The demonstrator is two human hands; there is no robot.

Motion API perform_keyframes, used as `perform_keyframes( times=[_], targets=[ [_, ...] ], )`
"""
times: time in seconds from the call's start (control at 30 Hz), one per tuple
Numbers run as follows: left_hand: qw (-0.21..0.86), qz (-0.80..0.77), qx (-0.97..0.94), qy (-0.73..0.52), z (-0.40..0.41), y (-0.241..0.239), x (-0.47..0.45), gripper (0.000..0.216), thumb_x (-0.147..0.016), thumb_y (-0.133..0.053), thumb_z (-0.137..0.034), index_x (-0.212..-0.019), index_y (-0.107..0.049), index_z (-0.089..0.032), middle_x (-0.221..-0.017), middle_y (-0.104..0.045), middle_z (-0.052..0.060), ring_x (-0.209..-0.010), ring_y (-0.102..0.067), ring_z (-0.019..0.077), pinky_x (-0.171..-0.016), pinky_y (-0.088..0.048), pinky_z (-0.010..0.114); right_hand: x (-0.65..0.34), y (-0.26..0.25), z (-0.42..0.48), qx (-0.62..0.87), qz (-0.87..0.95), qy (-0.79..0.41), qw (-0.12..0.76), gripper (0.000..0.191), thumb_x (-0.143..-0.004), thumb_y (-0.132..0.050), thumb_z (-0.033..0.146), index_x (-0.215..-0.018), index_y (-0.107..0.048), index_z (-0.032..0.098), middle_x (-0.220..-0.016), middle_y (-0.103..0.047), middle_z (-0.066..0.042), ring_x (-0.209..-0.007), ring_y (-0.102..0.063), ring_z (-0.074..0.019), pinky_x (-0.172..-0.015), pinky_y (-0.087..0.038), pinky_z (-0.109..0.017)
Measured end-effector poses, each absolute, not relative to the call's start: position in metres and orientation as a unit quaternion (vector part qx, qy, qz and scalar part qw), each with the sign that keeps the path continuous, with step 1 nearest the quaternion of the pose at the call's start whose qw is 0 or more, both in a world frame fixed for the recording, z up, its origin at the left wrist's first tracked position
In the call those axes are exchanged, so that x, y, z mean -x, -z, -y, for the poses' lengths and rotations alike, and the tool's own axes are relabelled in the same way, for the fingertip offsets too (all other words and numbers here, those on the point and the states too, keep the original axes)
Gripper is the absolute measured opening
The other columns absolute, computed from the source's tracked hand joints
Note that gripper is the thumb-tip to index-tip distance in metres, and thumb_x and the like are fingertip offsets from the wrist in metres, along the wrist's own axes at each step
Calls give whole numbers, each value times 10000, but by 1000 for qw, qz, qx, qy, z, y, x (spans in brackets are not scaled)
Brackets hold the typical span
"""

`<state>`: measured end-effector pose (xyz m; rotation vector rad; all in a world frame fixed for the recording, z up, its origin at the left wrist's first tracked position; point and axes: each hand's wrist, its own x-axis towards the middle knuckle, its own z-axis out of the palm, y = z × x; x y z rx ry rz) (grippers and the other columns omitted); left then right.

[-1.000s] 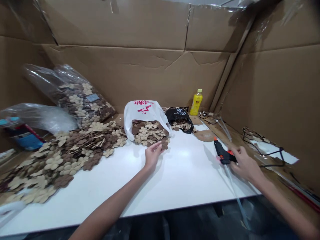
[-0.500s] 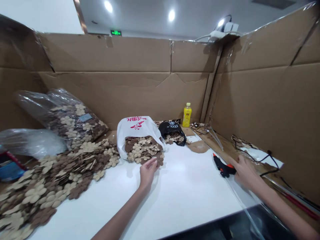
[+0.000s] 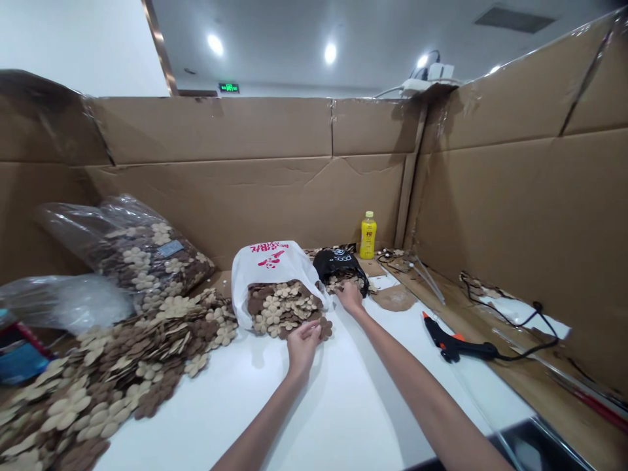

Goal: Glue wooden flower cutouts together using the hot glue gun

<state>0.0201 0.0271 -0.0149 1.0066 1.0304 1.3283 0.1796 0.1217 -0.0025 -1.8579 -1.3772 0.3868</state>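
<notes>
Pinching a dark brown flower piece (image 3: 325,328) by its near-left edge, the left hand (image 3: 303,345) has finger and thumb closed, and the petals poke out to the right, just before the mouth of the white bag (image 3: 290,265). And here's the right hand (image 3: 350,297), farther out over the bench (image 3: 206,418), right in at the opening of the black bag (image 3: 338,261)! Its fingertips are lost among the small flower pieces (image 3: 337,283) there, so whether they grip one, I cannot tell.

Look at the line between them: the held piece lies nearer the body and a little left of the right hand, with clear white surface separating the two. It's roundish, no real long axis to speak of, and the black bag's mouth faces back toward the person.

Over on the right lies the glue gun (image 3: 468,350), on its own, neither hand touching it. Its long axis slants, orange nozzle pointing away and leftward, cable trailing off right; the right hand is the nearer one. Away left, a great heap of flower pieces (image 3: 147,350) spreads along the bench, well apart from both hands!
</notes>
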Motion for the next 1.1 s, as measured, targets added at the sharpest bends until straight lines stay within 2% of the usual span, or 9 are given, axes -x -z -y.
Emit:
perform_keyframes(
  times=[0.17, 0.27, 0.43, 0.53, 0.63, 0.77, 1.1],
  targets=[
    [564, -424, -426, -566, -25, 14, -20, 288, -586, -725, -233, -816, -663, -71, -754, -700, 119, -671, -661, 201, -661, -542, 324, -180, 11, -131, 706, 505, -204, 453, 166, -635, -597, 124, -797, -621, 155, -887, -653, -102, -904, -580, -239, -792, -406, -324],
    [565, -428, -421, -566, -23, 12, -20, 289, -584, -729, -235, -815, -663, -75, -749, -698, 115, -679, -660, 202, -659, -539, 320, -183, 19, -119, 664, 486, -255, 508, 129, -633, -610, 184, -759, -610, 157, -838, -666, -80, -844, -602, -217, -759, -445, -312],
    [557, -440, -416, -568, -23, 15, -22, 285, -598, -719, -239, -827, -657, -81, -774, -693, 108, -676, -653, 188, -674, -534, 327, -184, 21, -74, 586, 429, -370, 580, 237, -673, -609, 319, -847, -590, 159, -808, -673, -75, -741, -636, -189, -648, -503, -304],
    [543, -446, -415, -578, -26, 19, -22, 282, -602, -717, -248, -826, -658, -87, -772, -692, 102, -688, -649, 187, -694, -531, 340, -179, 13, -47, 471, 367, -503, 625, 296, -566, -726, 317, -794, -606, 171, -768, -670, -51, -694, -635, -166, -653, -511, -295],
    [544, -443, -412, -581, -27, 20, -21, 287, -607, -714, -255, -835, -657, -92, -792, -693, 105, -720, -649, 192, -702, -529, 340, -170, 5, -31, 424, 343, -579, 606, 332, -466, -793, 278, -723, -623, 154, -678, -654, -22, -598, -611, -129, -630, -509, -276],
    [558, -434, -400, -583, -26, 18, -20, 316, -599, -722, -266, -846, -653, -82, -821, -691, 114, -710, -647, 189, -694, -532, 340, -160, 0, -24, 443, 383, -573, 574, 348, -450, -799, 284, -716, -637, 128, -614, -640, -11, -529, -583, -104, -563, -493, -243],
    [582, -418, -403, -570, -25, 16, -19, 383, -576, -736, -312, -865, -649, -77, -768, -687, 110, -661, -644, 192, -697, -522, 366, -152, -2, -19, 461, 405, -558, 558, 360, -409, -802, 303, -646, -586, 139, -494, -595, 18, -423, -539, -96, -445, -439, -214]
  ],
)
